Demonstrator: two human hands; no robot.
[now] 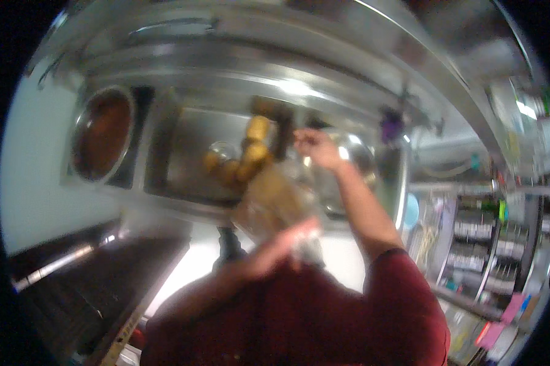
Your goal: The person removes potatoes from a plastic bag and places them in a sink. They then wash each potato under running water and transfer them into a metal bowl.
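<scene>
My left hand (306, 231) grips the near end of a clear plastic bag (275, 196), tilted over the front edge of a steel sink basin (197, 132). Tan contents show through the bag's wall. Beyond its far end, several yellow-brown rounded pieces of produce (256, 152), possibly potatoes, lie in the basin; blur hides their exact kind. My right hand (318, 147) hovers with bent fingers beside the bag, near the dark divider and a shiny metal bowl (355, 153). Whether it holds anything is too blurred to tell.
A large oval pan (103, 135) with reddish-brown contents stands left of the basin. A steel ledge (266, 82) runs along the back. Dark cabinetry (105, 270) lies at the lower left, and loaded shelves (481, 242) stand to the right.
</scene>
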